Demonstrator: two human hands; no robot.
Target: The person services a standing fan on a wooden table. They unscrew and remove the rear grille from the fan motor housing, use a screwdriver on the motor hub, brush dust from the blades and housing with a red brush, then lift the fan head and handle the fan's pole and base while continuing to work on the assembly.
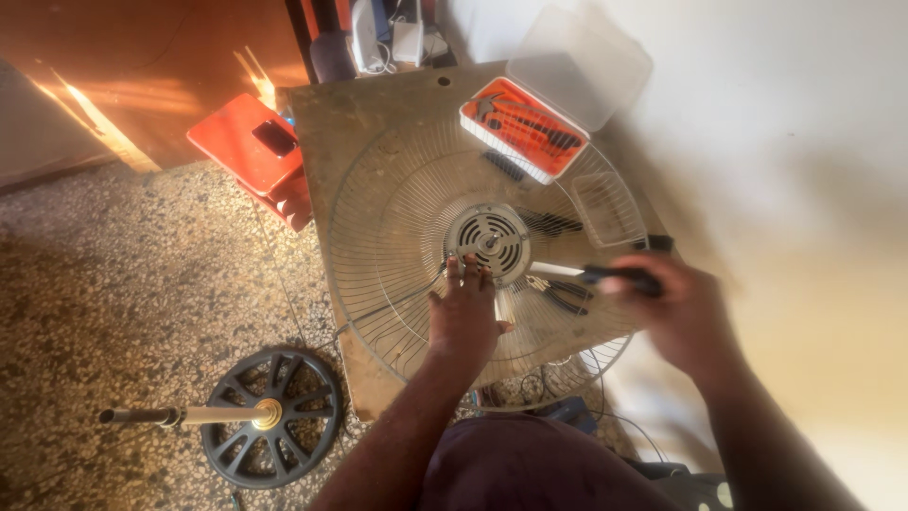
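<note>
A round wire fan guard [388, 218] lies flat on a worn wooden table [364, 109], with the fan motor hub [488, 241] at its centre. My left hand [463, 317] rests on the guard just below the hub, its fingertips touching the hub's edge. My right hand [676, 312] is blurred and grips a screwdriver [591, 274] by its black handle. The metal shaft points left toward the hub. Pliers [558, 295] lie under the guard between my hands.
An open plastic tool case [522, 128] with an orange tray sits at the table's far side, a small clear box [603, 208] beside it. A red stool [253, 151] stands to the left. The fan's round black base with its pole [270, 416] lies on the speckled floor.
</note>
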